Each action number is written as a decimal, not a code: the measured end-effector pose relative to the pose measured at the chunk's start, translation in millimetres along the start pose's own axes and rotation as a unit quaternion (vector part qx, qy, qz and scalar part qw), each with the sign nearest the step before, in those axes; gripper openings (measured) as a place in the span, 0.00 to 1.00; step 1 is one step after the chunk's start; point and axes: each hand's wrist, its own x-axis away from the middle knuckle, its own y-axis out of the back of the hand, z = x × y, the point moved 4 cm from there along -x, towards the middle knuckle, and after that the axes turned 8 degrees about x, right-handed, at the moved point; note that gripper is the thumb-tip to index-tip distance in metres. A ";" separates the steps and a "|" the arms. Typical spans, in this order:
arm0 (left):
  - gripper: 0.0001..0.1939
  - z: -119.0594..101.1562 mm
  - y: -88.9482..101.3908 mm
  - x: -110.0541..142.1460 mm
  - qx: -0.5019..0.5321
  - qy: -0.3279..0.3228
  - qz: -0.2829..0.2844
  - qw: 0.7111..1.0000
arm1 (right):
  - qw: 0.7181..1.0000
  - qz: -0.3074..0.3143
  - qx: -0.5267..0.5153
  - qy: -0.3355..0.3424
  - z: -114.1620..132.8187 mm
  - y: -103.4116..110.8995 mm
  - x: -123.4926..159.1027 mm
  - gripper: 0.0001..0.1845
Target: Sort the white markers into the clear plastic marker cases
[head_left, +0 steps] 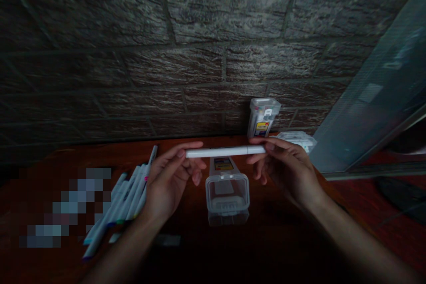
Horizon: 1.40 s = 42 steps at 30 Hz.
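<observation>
A white marker (222,151) is held level between my two hands, its cap seam toward the right. My left hand (171,177) pinches the left end with thumb and forefinger. At the right end, the thumb and fingers of my right hand (289,168) close on it. Below the marker stands a clear plastic case (228,195) with its lid hanging open toward me. Several white markers (124,199) with coloured ends lie in a loose row on the table, left of my left hand and partly hidden by it.
A closed clear case (264,117) with markers inside stands upright against the brick wall (199,66). Another clear case (296,140) lies behind my right hand. The wooden table (266,230) meets a glass panel (362,88) at right. A blurred-out patch covers the far left.
</observation>
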 end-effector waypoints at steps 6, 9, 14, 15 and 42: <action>0.15 -0.6 0.5 0.5 0.009 0.002 0.007 1.000 | 1.000 0.001 -0.013 -0.006 0.0 0.3 -0.4 0.11; 0.15 -0.9 0.1 1.0 0.002 -0.001 0.006 1.000 | 1.000 -0.004 -0.009 0.001 0.0 0.4 -1.0 0.10; 0.13 -0.6 -1.3 -0.3 -0.018 -0.020 -0.011 1.000 | 1.000 -0.016 0.023 0.014 0.0 1.3 -0.7 0.10; 0.13 -0.3 -1.3 -0.6 -0.023 -0.024 -0.013 0.999 | 0.999 -0.019 0.032 0.015 -0.2 1.6 -0.6 0.10; 0.10 3.2 5.4 3.1 -0.264 -0.069 -0.036 0.961 | 0.985 -0.039 0.155 0.058 0.2 -3.9 -0.1 0.12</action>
